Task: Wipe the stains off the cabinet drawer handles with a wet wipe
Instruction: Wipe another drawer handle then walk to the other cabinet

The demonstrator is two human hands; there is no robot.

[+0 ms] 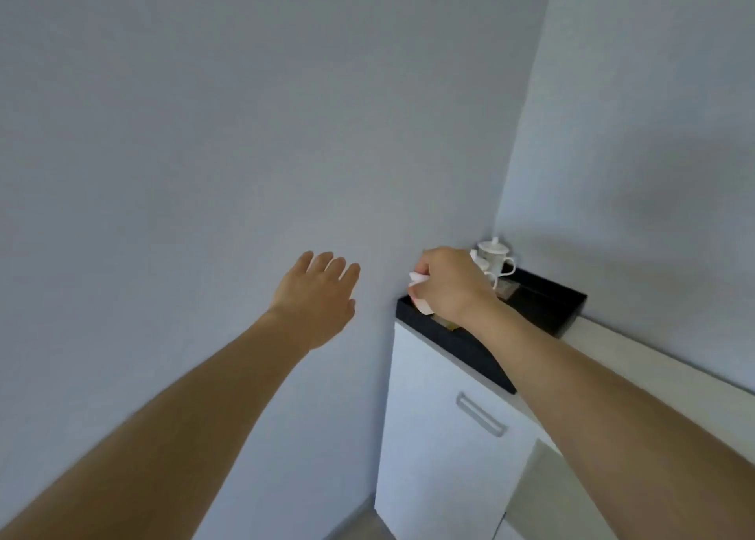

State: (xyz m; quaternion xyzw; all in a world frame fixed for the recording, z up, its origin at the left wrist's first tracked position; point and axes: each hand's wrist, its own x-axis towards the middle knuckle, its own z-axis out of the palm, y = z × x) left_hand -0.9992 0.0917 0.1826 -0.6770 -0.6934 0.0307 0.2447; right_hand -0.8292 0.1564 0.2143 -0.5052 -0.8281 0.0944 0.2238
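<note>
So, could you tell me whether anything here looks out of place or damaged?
Nothing stands out. The black tray sits flat on the white cabinet, the lidded cups stand upright in it, and the drawer handle looks intact. The right hand holds a white wipe.

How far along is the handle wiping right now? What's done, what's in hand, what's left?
Done: the right hand already grips a white wipe, above the black tray on the cabinet top. In hand: just holding it; the left hand hangs open in front of the wall. Left: the wiping itself. The wipe is well above the drawer handle and not touching it. Stains can't be made out.
</note>
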